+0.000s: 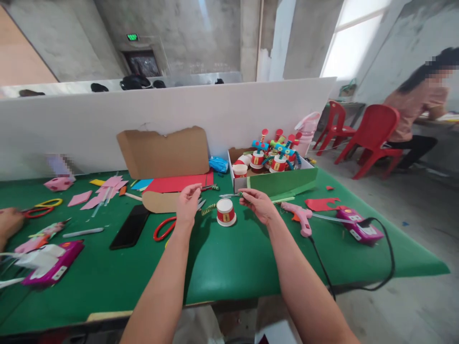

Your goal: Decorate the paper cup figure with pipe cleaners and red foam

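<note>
My left hand point(188, 204) and my right hand point(258, 204) are raised over the green table point(229, 267), a little apart. Each pinches an end of a thin, hard-to-see strand stretched between them. Just below and between them stands an upturned red-and-white paper cup point(226, 212). A green-striped twisted pipe cleaner point(208, 209) lies beside the cup. Red-handled scissors point(165, 228) lie under my left wrist.
A cardboard box point(283, 181) with several finished cup figures stands behind. A pink glue gun point(301, 218), its black cord and a purple power strip point(360, 228) lie right. A black phone point(129, 227), paper scraps and another person's hand point(9, 222) are left. A person sits at the far right.
</note>
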`<state>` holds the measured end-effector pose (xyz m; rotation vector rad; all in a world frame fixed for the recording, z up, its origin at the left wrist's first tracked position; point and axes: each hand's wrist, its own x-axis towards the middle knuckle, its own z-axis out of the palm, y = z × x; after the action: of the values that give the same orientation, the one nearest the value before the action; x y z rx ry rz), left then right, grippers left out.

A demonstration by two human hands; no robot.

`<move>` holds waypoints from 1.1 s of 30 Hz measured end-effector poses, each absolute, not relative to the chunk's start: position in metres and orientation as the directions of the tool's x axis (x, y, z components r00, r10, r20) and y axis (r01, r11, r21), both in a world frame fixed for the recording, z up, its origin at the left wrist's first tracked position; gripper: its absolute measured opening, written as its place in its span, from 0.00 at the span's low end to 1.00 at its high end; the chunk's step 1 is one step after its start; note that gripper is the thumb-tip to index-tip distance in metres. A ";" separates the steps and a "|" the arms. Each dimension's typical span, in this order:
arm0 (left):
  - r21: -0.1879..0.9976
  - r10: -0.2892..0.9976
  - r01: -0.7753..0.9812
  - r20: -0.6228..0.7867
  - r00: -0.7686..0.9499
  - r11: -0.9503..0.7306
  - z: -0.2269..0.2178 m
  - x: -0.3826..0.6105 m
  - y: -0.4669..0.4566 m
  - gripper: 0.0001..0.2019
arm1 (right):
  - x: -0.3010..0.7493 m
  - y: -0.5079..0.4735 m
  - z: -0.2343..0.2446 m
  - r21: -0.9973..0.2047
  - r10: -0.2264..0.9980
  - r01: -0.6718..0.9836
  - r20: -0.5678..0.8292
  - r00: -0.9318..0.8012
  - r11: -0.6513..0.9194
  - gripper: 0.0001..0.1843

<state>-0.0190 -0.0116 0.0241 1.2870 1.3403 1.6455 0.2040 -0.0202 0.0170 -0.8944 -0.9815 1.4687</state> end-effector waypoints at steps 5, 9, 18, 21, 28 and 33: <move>0.950 0.946 0.163 0.291 -0.143 -0.268 0.026 -0.017 -0.014 0.17 | 0.207 -0.027 0.012 -0.959 0.996 -0.284 0.037 -0.082 0.012 0.17; 0.895 0.957 0.342 0.259 0.128 -0.288 0.030 -0.014 -0.020 0.24 | 0.212 -0.033 0.009 -0.981 0.996 -0.178 0.085 -0.022 0.080 0.18; 0.624 0.925 0.686 0.194 0.327 -0.373 0.026 -0.004 -0.028 0.30 | 0.201 -0.030 0.001 -0.963 0.968 0.097 0.247 -0.035 0.250 0.12; 0.614 0.918 0.683 0.236 0.320 -0.396 0.022 -0.002 -0.026 0.28 | 0.198 -0.030 0.000 -0.952 0.958 0.112 0.280 -0.055 0.285 0.10; 0.626 0.901 0.648 0.291 0.323 -0.434 0.014 -0.004 -0.022 0.27 | 0.198 -0.030 0.000 -0.922 0.947 0.218 0.315 -0.058 0.320 0.10; 0.645 0.916 0.651 0.254 0.310 -0.399 0.017 -0.004 -0.023 0.27 | 0.199 -0.031 0.001 -0.904 0.939 0.255 0.339 -0.062 0.344 0.10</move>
<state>-0.0038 -0.0232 0.0171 2.1579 1.3919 0.8399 0.1993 -0.0307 0.0012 -1.1159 -1.5571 0.8159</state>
